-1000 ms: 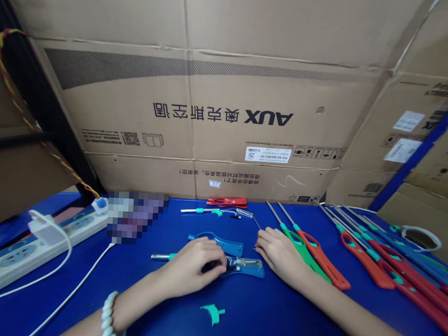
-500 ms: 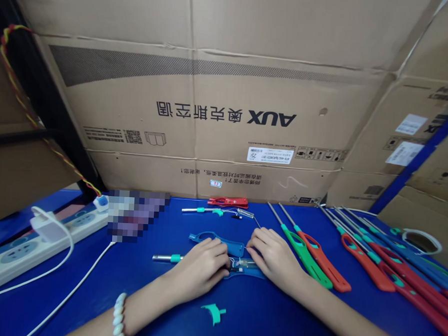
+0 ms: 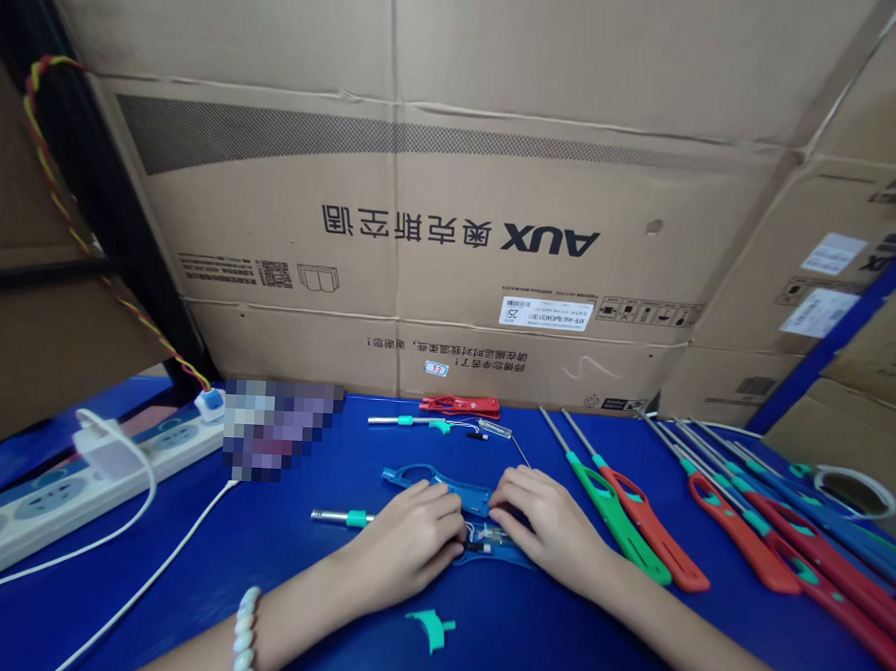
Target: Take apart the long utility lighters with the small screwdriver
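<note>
Lighter shell (image 3: 507, 558), blue, open and holding wired parts, lies on the table (image 3: 356, 651), partly under the left hand (image 3: 417, 534) and right hand (image 3: 547, 521). Within a second, the right hand has slid over its end, bringing both to one piece; whether either grips cannot be told. A blue half (image 3: 473, 499) lies just beyond, a green trigger (image 3: 433, 630) nearer.

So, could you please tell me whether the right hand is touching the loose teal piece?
Apart: the head view shows bare blue table between the right hand and the teal piece.
</note>
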Available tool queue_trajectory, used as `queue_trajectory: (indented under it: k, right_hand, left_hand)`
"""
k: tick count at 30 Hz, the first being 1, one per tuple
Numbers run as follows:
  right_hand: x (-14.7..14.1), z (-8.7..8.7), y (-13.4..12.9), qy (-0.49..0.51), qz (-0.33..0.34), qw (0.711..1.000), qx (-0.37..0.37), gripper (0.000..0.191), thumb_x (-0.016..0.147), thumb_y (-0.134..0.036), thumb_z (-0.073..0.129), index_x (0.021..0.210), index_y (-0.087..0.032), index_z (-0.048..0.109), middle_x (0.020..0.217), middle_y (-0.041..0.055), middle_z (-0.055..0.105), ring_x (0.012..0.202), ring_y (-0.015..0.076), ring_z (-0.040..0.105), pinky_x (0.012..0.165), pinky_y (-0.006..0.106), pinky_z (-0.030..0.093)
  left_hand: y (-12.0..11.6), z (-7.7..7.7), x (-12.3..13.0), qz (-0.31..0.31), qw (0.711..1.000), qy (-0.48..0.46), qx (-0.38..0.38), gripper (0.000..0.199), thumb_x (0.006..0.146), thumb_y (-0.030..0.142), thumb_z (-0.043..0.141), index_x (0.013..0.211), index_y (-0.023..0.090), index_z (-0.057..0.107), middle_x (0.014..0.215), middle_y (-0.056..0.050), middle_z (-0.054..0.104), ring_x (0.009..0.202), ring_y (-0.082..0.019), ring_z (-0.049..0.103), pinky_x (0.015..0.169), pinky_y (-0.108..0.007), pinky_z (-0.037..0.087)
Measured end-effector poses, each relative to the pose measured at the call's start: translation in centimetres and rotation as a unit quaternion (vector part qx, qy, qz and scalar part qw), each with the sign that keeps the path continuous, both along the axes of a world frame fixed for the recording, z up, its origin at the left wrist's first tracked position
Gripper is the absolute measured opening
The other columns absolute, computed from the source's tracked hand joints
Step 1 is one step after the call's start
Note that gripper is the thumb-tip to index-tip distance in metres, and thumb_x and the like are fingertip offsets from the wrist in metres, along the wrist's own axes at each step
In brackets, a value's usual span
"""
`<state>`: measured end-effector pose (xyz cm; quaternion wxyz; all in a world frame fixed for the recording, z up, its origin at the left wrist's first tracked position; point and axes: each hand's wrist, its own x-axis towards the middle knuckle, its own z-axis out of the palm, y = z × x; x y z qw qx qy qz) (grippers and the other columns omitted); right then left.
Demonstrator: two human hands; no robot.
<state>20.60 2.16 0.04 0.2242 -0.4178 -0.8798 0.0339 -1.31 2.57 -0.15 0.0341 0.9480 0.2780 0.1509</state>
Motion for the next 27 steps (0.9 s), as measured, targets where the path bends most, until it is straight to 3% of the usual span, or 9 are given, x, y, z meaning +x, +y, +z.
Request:
queue_trajectory:
  k: [4, 9, 16, 20, 23, 25, 27]
  right_hand:
    - [0.3, 0.6, -0.5, -0.046, 0.030, 0.997, -0.056, 0.019, 0.082, -0.032, 0.069, 0.084, -0.018, 0.057, 0.084, 0.0025, 0.061, 0.080, 0.0203, 0.055, 0.075, 0.033, 0.043]
    - [0.3, 0.5, -0.7, -0.078, 0.030, 0.995, -0.061, 0.020, 0.081, -0.032, 0.070, 0.083, -0.018, 0.056, 0.087, 0.0032, 0.061, 0.082, 0.0208, 0.056, 0.077, 0.034, 0.043]
    - [0.3, 0.6, -0.8, -0.080, 0.019, 0.995, -0.058, 0.019, 0.083, -0.032, 0.069, 0.083, -0.018, 0.056, 0.087, 0.0031, 0.061, 0.082, 0.0208, 0.056, 0.076, 0.033, 0.044]
    - [0.2, 0.7, -0.9, -0.086, 0.016, 0.995, -0.050, 0.019, 0.083, -0.031, 0.069, 0.084, -0.018, 0.056, 0.087, 0.0033, 0.062, 0.082, 0.0210, 0.056, 0.075, 0.033, 0.045]
    - [0.1, 0.6, -0.9, -0.104, 0.013, 0.994, -0.036, 0.019, 0.083, -0.032, 0.069, 0.083, -0.017, 0.056, 0.087, 0.0041, 0.062, 0.081, 0.0216, 0.057, 0.075, 0.034, 0.046]
    - [0.1, 0.5, -0.9, -0.115, 0.011, 0.993, -0.026, 0.019, 0.083, -0.032, 0.069, 0.084, -0.017, 0.056, 0.087, 0.0048, 0.062, 0.081, 0.0221, 0.057, 0.075, 0.035, 0.046]
    - [0.1, 0.3, -0.9, -0.120, 0.009, 0.993, -0.018, 0.019, 0.082, -0.031, 0.069, 0.084, -0.017, 0.056, 0.087, 0.0052, 0.061, 0.081, 0.0226, 0.057, 0.075, 0.036, 0.047]
  left_hand:
    - [0.1, -0.2, 0.0, 0.004, 1.000, 0.000, 0.008, 0.008, 0.089, 0.013, 0.052, 0.082, 0.017, 0.055, 0.082, -0.001, 0.059, 0.076, -0.017, 0.050, 0.069, -0.030, 0.035]
    - [0.3, -0.5, -0.1, 0.002, 1.000, -0.013, -0.001, 0.007, 0.086, 0.014, 0.055, 0.080, 0.017, 0.055, 0.079, 0.000, 0.058, 0.075, -0.017, 0.050, 0.069, -0.029, 0.034]
    - [0.8, 0.5, -0.8, 0.016, 0.993, -0.080, -0.091, 0.008, 0.082, 0.013, 0.055, 0.077, 0.019, 0.057, 0.071, 0.003, 0.058, 0.073, -0.016, 0.052, 0.072, -0.028, 0.035]
    - [1.0, 1.4, -1.3, -0.007, 0.990, -0.059, -0.124, 0.014, 0.086, 0.014, 0.052, 0.075, 0.019, 0.058, 0.078, 0.002, 0.060, 0.079, -0.016, 0.054, 0.081, -0.031, 0.037]
    - [1.0, 1.6, -1.5, 0.013, 0.992, -0.056, -0.112, 0.004, 0.086, 0.023, 0.059, 0.090, 0.020, 0.058, 0.092, 0.000, 0.060, 0.090, -0.019, 0.055, 0.089, -0.036, 0.037]
    - [1.0, 1.5, -1.5, 0.017, 0.993, -0.052, -0.106, 0.030, 0.081, 0.028, 0.068, 0.107, 0.022, 0.056, 0.103, -0.002, 0.059, 0.098, -0.023, 0.053, 0.092, -0.038, 0.037]
    - [1.0, 1.3, -1.5, 0.011, 0.994, -0.036, -0.103, 0.042, 0.079, 0.030, 0.072, 0.116, 0.024, 0.054, 0.108, -0.003, 0.058, 0.101, -0.024, 0.053, 0.091, -0.039, 0.038]
